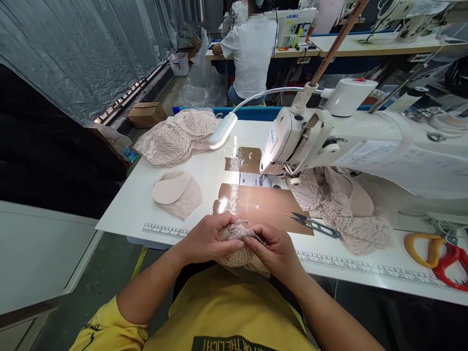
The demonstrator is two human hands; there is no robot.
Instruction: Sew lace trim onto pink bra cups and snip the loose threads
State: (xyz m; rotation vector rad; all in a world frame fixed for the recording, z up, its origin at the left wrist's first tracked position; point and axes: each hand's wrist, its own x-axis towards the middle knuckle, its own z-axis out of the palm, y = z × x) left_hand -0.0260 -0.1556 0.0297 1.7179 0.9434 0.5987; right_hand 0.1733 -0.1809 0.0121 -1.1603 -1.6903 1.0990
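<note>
Between my hands, at the front edge of the sewing table, is a beige lace piece point(236, 233). My left hand point(212, 239) pinches it from the left with thumb and fingers. From the right, my right hand point(274, 248) grips the same lace, thumb and forefinger pressed together. The lower part of the lace hangs toward my lap. Just beyond lies brown tape point(263, 202) stuck on the white tabletop point(131, 204). The white sewing machine point(285, 136) stands past it, its needle area lit.
Thread snips point(318, 226) and orange-and-red-handled scissors point(435, 251) lie to the right. Lace pieces point(351, 209) are heaped under the machine arm. A lace pile point(175, 136) and a padded cup piece point(177, 192) lie left. A lamp point(224, 130) overhangs. A person point(252, 53) sits ahead.
</note>
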